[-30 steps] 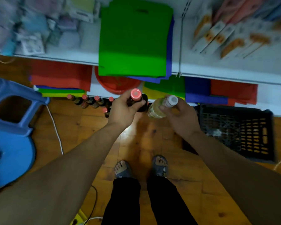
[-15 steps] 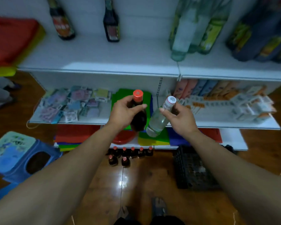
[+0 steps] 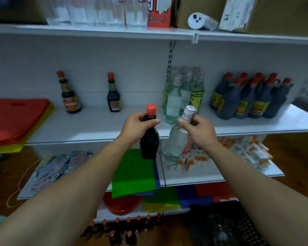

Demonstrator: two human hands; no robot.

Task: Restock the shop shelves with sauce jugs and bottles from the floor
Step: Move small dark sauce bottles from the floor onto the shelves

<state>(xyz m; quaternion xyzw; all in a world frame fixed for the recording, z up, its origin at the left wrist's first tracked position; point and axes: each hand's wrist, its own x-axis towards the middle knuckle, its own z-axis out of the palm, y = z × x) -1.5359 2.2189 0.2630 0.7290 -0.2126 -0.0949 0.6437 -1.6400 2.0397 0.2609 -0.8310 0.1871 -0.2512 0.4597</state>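
Head view: grips dark bottle (image 3: 149, 144) by the neck with left hand (image 3: 137, 126) curled round it, pinches tilted clear bottle (image 3: 176, 144) under its cap in right hand (image 3: 199, 130), bodies hanging below both grips, likely for setting upright onto shelf (image 3: 78, 128) just ahead, with floor bottles (image 3: 128, 226) waiting below.

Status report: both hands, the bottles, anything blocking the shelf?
Left hand grips dark bottle by neck. Right hand grips clear bottle by neck. Both held before shelf, not yet set down. Nothing blocks the bare spot.
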